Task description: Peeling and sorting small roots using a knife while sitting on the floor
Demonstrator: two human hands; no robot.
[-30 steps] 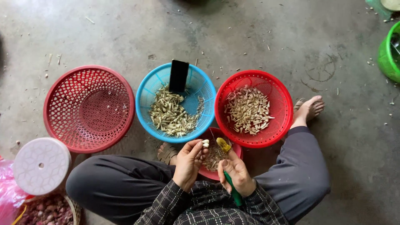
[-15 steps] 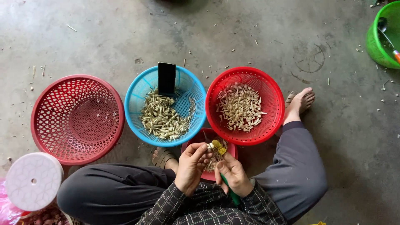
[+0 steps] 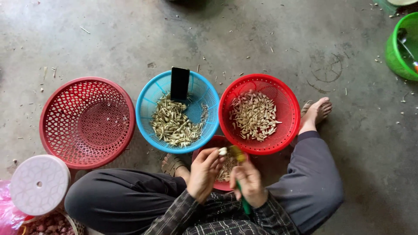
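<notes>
Head view: my left hand (image 3: 203, 172) pinches a pale clove (image 3: 223, 151) over the small red bowl (image 3: 208, 150); my right hand (image 3: 248, 179) grips a green-handled peeler (image 3: 241, 191) against it. Judged step: peeling under way; the next cut needs a steady pinch

The left hand (image 3: 203, 173) rose a little and brought the pale clove (image 3: 223, 151) at its fingertips closer to the yellow-tipped, green-handled tool (image 3: 238, 153) in the right hand (image 3: 248, 182); both hands drew nearer together above the small red bowl (image 3: 209, 146). The view itself drifted sideways.
</notes>
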